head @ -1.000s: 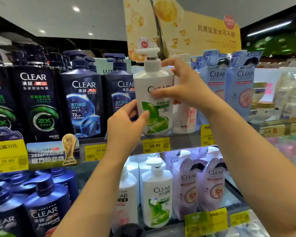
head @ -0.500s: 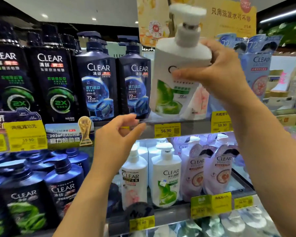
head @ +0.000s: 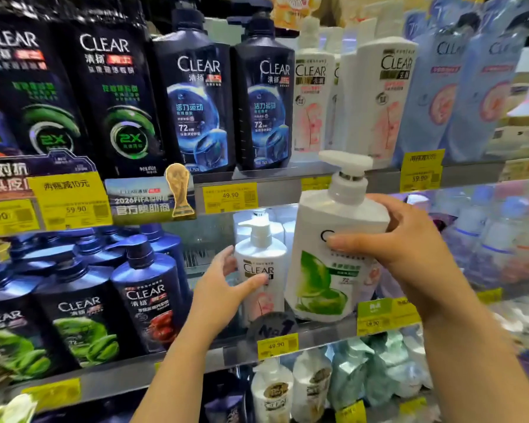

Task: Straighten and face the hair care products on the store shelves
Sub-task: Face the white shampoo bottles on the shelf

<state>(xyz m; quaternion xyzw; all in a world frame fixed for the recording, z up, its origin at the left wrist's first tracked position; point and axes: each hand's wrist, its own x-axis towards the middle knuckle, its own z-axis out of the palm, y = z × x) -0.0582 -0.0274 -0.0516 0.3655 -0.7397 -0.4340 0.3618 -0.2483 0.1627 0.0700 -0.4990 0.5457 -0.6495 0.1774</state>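
The right hand [head: 406, 254] grips the large white pump bottle with the green label [head: 327, 264] around its upper body, thumb across the front and fingers curled behind the shoulder, holding it upright at the front edge of the middle shelf [head: 324, 334]; contact between the bottle base and the shelf cannot be confirmed. The left hand [head: 223, 288] holds the smaller white pump bottle with the pink label [head: 261, 270], which stands just left of the large bottle on the same shelf, thumb on its front and fingers at its left side. Dark blue bottles [head: 196, 96] occupy the upper shelf above the yellow price tags [head: 229, 196].
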